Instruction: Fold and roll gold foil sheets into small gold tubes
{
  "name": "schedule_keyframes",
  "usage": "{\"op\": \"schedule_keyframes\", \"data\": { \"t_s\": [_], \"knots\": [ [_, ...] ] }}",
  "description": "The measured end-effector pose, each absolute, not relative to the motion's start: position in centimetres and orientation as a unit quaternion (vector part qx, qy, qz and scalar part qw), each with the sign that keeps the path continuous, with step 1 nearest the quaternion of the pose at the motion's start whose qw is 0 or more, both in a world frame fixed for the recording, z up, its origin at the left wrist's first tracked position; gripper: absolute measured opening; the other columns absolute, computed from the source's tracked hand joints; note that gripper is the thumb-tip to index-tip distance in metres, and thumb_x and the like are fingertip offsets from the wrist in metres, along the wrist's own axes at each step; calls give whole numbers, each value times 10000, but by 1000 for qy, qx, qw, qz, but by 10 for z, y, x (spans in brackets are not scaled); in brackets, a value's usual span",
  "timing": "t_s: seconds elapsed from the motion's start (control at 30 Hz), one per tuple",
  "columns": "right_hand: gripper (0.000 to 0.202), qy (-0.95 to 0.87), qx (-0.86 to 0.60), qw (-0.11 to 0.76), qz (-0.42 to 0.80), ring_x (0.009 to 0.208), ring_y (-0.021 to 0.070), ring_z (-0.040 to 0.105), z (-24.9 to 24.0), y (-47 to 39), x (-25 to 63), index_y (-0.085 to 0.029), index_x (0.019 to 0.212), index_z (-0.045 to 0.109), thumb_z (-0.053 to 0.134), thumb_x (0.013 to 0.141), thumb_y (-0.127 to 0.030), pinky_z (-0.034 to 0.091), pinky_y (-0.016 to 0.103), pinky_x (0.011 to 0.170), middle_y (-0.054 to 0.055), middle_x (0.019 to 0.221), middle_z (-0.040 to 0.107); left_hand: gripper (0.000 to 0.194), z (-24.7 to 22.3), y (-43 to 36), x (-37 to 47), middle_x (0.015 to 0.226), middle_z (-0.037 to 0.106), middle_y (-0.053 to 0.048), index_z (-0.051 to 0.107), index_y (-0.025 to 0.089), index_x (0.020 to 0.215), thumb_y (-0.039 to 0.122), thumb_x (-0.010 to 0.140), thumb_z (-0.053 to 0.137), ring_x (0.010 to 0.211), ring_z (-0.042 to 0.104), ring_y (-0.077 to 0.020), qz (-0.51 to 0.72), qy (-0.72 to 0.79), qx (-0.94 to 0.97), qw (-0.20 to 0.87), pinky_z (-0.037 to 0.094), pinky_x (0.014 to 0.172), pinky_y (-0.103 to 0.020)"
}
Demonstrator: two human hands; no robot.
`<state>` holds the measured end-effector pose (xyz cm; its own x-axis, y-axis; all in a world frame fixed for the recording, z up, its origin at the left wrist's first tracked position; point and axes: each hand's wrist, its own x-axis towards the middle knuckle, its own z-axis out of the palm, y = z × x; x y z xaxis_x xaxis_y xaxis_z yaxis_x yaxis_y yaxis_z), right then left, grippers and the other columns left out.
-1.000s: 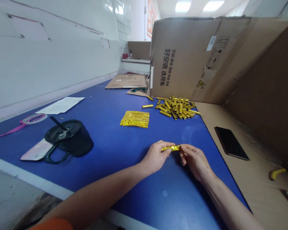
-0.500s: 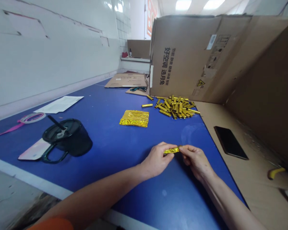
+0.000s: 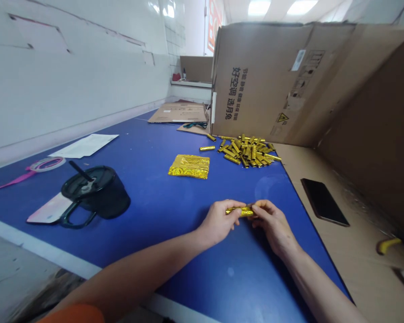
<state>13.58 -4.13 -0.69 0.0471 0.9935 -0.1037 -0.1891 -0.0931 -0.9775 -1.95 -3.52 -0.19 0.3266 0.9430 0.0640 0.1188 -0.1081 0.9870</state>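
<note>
Between both hands, low over the blue table (image 3: 175, 202), is a small gold foil roll (image 3: 245, 211). My left hand (image 3: 218, 222) pinches its left part between thumb and fingers. The fingertips of my right hand (image 3: 272, 222) close on the roll's right end. Beyond them a flat stack of gold foil sheets (image 3: 189, 166) lies on the table. A heap of several gold rolls (image 3: 251, 150) sits behind and to the right, with one single roll (image 3: 207, 148) lying apart at its left.
A dark mug (image 3: 99, 193) with a straw stands at left, near a pink-and-clear tape roll (image 3: 47, 164) and a white paper (image 3: 85, 146). A large cardboard box (image 3: 262, 80) rises behind the heap. A phone (image 3: 324, 202) lies on cardboard at right.
My left thumb has shifted onto the front of the roll, and more of the roll's left end shows. My right fingers have moved slightly around its right end.
</note>
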Motion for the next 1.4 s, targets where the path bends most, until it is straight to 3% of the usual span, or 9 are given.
{"op": "schedule_keyframes", "data": {
  "t_s": [0.1, 0.27, 0.47, 0.67, 0.87, 1.1, 1.23, 1.4],
  "knots": [
    [277, -424, -449, 543, 569, 629, 128, 552, -5, -41, 136, -213, 858, 606, 690, 608, -299, 422, 232, 511, 8, 796, 637, 271, 0, -33, -19, 503, 499, 28, 598, 112, 957, 212, 761, 440, 379, 409, -47, 400, 422, 594, 556, 336, 399, -168],
    [223, -445, -468, 537, 542, 493, 118, 534, -6, -41, 136, -160, 747, 652, 695, 597, -319, 420, 252, 513, 14, 583, 633, 255, 1, -33, -19, 465, 493, 30, 586, 94, 910, 257, 758, 462, 353, 405, -51, 410, 421, 562, 582, 319, 374, -166],
    [181, -455, -495, 558, 486, 456, 113, 519, -8, -41, 134, -154, 647, 632, 660, 639, -332, 401, 242, 500, -1, 496, 596, 228, 0, -32, -18, 468, 503, 22, 580, 102, 817, 297, 744, 489, 356, 413, -53, 423, 432, 558, 569, 327, 373, -166],
    [208, -488, -477, 539, 494, 472, 125, 548, -5, -44, 131, -168, 775, 619, 644, 655, -336, 425, 248, 500, -7, 544, 613, 196, -4, -31, -18, 533, 527, 11, 585, 117, 781, 293, 734, 512, 457, 483, -71, 461, 429, 568, 530, 385, 440, -176],
    [209, -527, -499, 548, 416, 538, 138, 567, -6, -47, 132, -171, 793, 626, 636, 663, -335, 460, 273, 563, 5, 595, 626, 291, -5, -31, -18, 676, 564, -4, 535, 117, 939, 251, 683, 564, 495, 496, -73, 471, 415, 537, 563, 411, 449, -191],
    [248, -608, -488, 512, 361, 691, 163, 586, -7, -51, 130, -190, 887, 606, 622, 683, -330, 469, 296, 666, 35, 780, 639, 200, -7, -29, -19, 683, 598, -20, 607, 115, 823, 224, 656, 599, 583, 525, -89, 489, 413, 539, 548, 421, 558, -204],
    [208, -625, -485, 510, 338, 678, 159, 576, -4, -52, 128, -188, 844, 617, 606, 693, -331, 466, 280, 638, 30, 749, 622, 221, -6, -31, -20, 775, 633, -36, 618, 129, 832, 218, 630, 629, 702, 566, -129, 491, 398, 550, 545, 439, 682, -243],
    [179, -603, -483, 514, 372, 592, 144, 563, 0, -53, 126, -181, 797, 624, 594, 699, -328, 451, 271, 593, 10, 649, 611, 196, -6, -33, -18, 740, 638, -47, 614, 118, 803, 241, 651, 617, 677, 579, -147, 486, 391, 546, 559, 446, 668, -263]
  ]
}}
